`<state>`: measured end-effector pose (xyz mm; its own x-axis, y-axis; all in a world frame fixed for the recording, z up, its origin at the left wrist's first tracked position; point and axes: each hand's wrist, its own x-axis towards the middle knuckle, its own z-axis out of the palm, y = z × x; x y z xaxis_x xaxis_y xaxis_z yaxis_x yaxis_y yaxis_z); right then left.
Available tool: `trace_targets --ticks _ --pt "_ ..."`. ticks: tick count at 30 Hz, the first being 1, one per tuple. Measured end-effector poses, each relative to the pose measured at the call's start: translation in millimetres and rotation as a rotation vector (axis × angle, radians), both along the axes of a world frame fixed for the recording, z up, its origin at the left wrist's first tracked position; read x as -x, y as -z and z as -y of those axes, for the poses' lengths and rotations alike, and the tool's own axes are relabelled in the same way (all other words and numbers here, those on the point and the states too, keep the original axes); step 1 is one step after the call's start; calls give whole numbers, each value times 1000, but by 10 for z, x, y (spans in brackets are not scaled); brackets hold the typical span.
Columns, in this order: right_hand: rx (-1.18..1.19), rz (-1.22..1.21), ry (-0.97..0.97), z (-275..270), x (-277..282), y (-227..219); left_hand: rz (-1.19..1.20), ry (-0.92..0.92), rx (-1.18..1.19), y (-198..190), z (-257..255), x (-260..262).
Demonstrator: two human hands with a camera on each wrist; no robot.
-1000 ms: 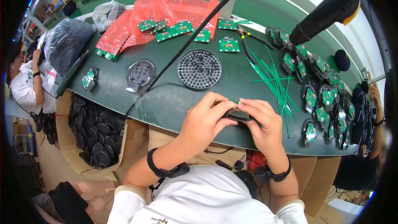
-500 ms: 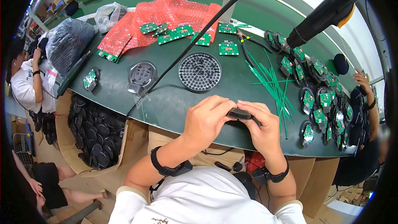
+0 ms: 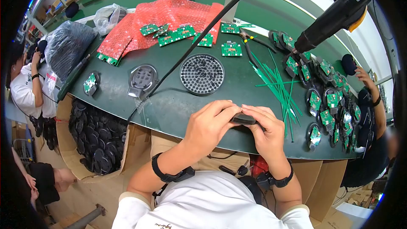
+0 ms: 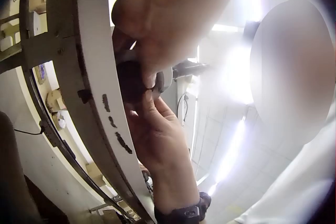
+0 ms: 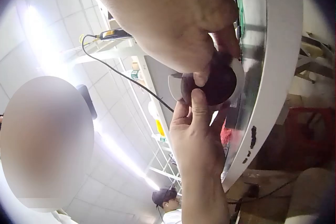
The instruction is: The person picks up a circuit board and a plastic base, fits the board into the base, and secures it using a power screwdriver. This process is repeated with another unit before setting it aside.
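Just past the front edge of the green table, both hands hold a black round plastic housing [image 3: 243,119] between them. My left hand [image 3: 207,123] grips its left side, with thumb and fingers bent around the edge. On the other side my right hand [image 3: 271,131] pinches it, fingertips along the top and thumb below. In the right wrist view the dark round face of the housing [image 5: 223,85] shows, with both thumbs pressed on it. The left wrist view has the housing [image 4: 128,79] partly hidden behind the fingers.
A round tray [image 3: 202,74] of small black parts lies ahead, beside green strips [image 3: 280,87] and cutters [image 3: 250,51]. Housings with circuit boards [image 3: 326,118] crowd the right. A black power tool [image 3: 335,15] hangs above them. Left stands a box [image 3: 63,144] of black housings.
The housing has tilted in the hands, and the green board edge seen at the fingertips a second ago is hidden now. Both hands keep their hold in nearly the same place.
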<state>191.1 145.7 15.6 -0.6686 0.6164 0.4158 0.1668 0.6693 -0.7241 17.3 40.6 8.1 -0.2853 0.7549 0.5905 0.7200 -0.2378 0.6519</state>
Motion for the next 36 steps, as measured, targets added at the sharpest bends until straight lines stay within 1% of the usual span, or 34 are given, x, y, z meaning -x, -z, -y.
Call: trace_targets --ticks 7,12,19,21,22,24,25,27,28,29,31,34,36 --pt "3 -3 -17 -9 -8 -26 -18 11 -12 33 -22 15" --pt "-12 11 -41 -19 -10 -44 15 11 -36 47 -33 11" --pt "-35 50 -27 -3 -12 -59 7 4 -33 59 -16 28" --pt "-232 113 -45 38 -43 -45 -118 -13 -60 118 60 30" --pt "-253 115 -88 54 -75 -15 -121 -11 -62 115 112 32" --pt "-252 138 -106 100 -128 -8 -180 41 119 80 262 9" --pt "-252 161 -126 114 -149 -12 -179 42 121 30 321 -7" --pt "-263 177 -147 128 -169 -53 -160 98 280 -67 407 -23" --pt "-245 204 -165 150 -170 -109 -195 125 307 -24 430 -2" --pt "-225 232 -184 167 -167 -154 -193 125 311 33 437 1" --pt "-219 248 -201 143 -174 -211 -254 129 242 111 427 11" --pt "-189 247 -216 92 -155 -215 -221 160 279 -8 436 22" --pt "-165 229 -218 80 -138 -182 -239 162 290 5 442 35"
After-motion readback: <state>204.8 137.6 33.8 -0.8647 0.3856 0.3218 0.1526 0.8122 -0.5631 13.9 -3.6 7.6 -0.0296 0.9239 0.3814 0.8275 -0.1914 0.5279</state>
